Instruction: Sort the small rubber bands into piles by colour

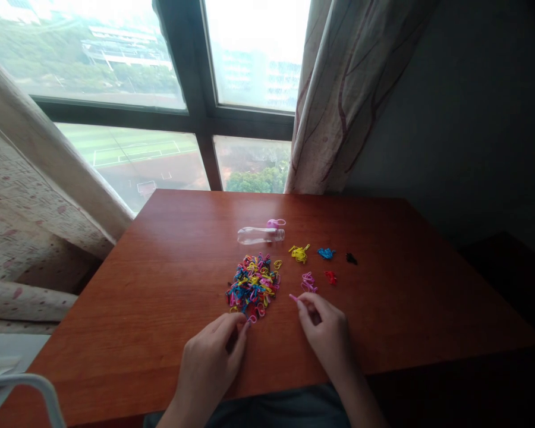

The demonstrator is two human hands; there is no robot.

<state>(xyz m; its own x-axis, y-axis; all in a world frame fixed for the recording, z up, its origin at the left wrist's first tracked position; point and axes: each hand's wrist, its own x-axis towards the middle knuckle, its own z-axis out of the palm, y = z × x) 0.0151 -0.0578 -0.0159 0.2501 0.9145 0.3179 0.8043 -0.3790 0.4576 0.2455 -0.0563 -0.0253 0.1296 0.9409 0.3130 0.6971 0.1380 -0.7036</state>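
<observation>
A mixed heap of small coloured rubber bands [252, 282] lies on the table in front of me. At its near edge, my left hand [216, 353] is closed in a pinch on a pink rubber band [252, 319], whose loop sticks out past the fingertips. My right hand [323, 324] pinches another pink rubber band [293, 297], just below a small pile of pink bands [308, 282]. Sorted by colour, further piles lie beyond: yellow bands [299, 254], blue bands [326, 253], black bands [351, 258] and red bands [330, 277].
Behind the heap a clear bottle [255, 235] lies on its side, with a pink cap with a loop [274, 223] beside its neck. The brown wooden table [169, 261] reaches to the window and curtains [334, 89]. A white curved bar [44, 383] rises at lower left.
</observation>
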